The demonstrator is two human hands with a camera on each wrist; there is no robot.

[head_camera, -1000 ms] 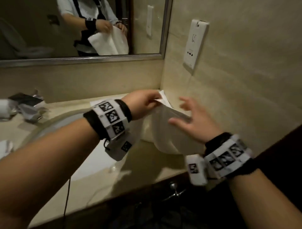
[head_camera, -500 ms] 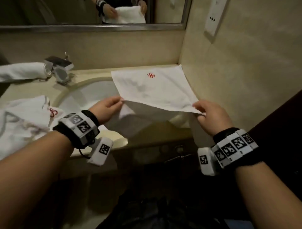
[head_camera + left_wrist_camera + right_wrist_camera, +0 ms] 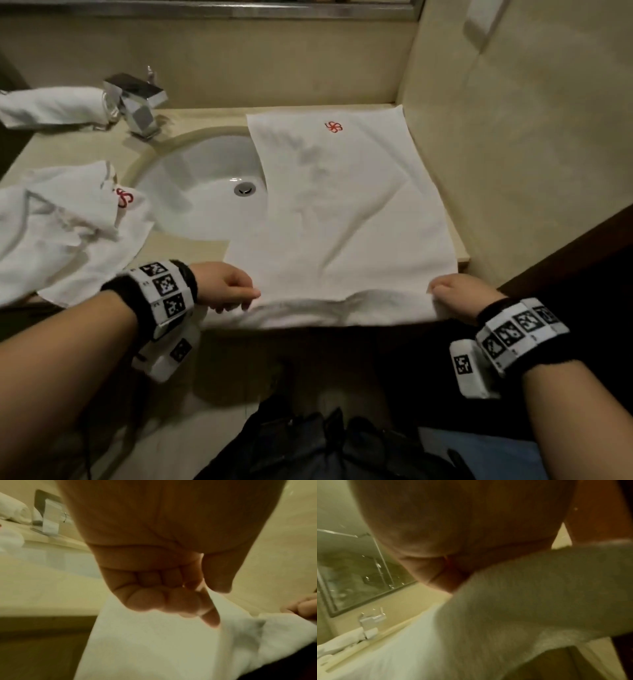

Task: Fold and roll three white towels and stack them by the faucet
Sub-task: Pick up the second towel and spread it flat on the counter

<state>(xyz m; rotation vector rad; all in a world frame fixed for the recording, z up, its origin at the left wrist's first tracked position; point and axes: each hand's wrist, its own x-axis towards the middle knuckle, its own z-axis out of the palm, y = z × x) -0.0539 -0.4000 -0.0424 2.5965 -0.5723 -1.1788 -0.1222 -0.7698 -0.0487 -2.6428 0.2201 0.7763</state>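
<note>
Right of the faucet [image 3: 135, 102], a towel [image 3: 342, 219] lies spread across the desk [image 3: 191, 114]. Left hand [image 3: 227, 286] and right hand [image 3: 455, 294] fingers pinch its near corners; fold evenly, matching edges.

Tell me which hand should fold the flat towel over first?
Probably the right hand. It pinches the spread towel by the wall, so it can sweep leftward over the sink. The left hand, pinching the other corner, would fold toward the wall.
</note>
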